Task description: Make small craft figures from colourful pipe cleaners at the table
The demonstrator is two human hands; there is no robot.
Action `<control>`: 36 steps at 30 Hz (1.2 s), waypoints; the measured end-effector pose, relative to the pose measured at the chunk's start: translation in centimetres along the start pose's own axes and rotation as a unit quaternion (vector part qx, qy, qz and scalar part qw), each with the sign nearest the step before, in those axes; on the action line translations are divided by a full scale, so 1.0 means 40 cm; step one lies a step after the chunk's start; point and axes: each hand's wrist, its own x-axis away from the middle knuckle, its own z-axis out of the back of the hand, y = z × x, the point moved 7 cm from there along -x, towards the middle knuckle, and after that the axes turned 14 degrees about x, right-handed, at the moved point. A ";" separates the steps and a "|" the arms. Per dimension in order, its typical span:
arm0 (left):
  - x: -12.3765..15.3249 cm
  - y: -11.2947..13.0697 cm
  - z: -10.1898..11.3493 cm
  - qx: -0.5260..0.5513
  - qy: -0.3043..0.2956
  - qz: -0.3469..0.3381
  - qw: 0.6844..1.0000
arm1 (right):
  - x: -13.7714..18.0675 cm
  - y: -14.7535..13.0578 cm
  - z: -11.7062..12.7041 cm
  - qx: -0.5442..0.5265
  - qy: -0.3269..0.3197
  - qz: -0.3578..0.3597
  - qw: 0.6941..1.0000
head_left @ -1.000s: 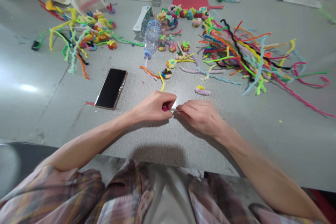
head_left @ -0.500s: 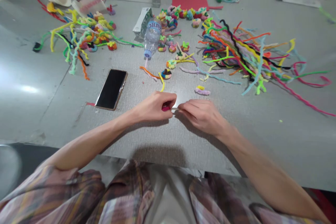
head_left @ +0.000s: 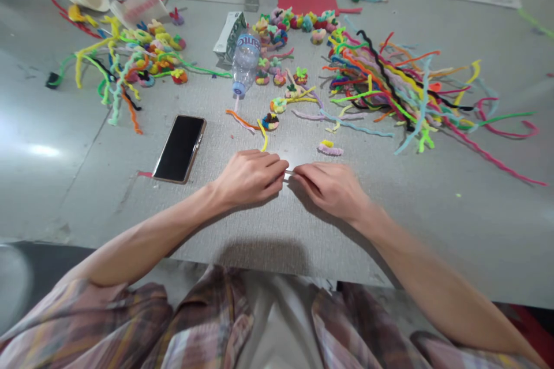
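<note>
At far left: tangled pile of fuzzy stems (head_left: 119,63). Next: dark-screened phone (head_left: 179,149), lying flat. Next: clear bottle (head_left: 246,60), on its side, neck toward the hands. Centre: left hand (head_left: 255,177), fingers curled closed on one end of a thin pale strip (head_left: 289,172); newly rolled over, knuckles up, the magenta bit within its curl now out of sight; judged a turning of the work in hand. Strip located between the hands, bridging their gap. Right hand (head_left: 331,187): pinching the opposite end. Beyond it: yellow-and-lilac piece (head_left: 331,151). Far right: loose bundle of stems (head_left: 398,86). Unclear: strip's covered ends; whether single or doubled.
</note>
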 end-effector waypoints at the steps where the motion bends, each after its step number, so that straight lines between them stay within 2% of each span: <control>1: -0.001 0.005 0.000 -0.007 -0.001 -0.006 1.000 | -0.001 -0.003 -0.001 0.003 -0.001 0.002 1.000; 22: -0.002 0.013 0.005 -0.045 0.006 -0.017 0.999 | 0.000 0.004 -0.005 -0.003 0.002 0.009 1.000; 27: -0.004 0.007 0.004 -0.044 -0.006 -0.007 0.999 | 0.000 0.007 -0.002 -0.005 -0.006 0.008 1.000; 36: -0.006 0.011 0.009 -0.053 0.010 -0.026 0.998 | -0.001 0.018 -0.002 -0.019 -0.028 -0.002 0.999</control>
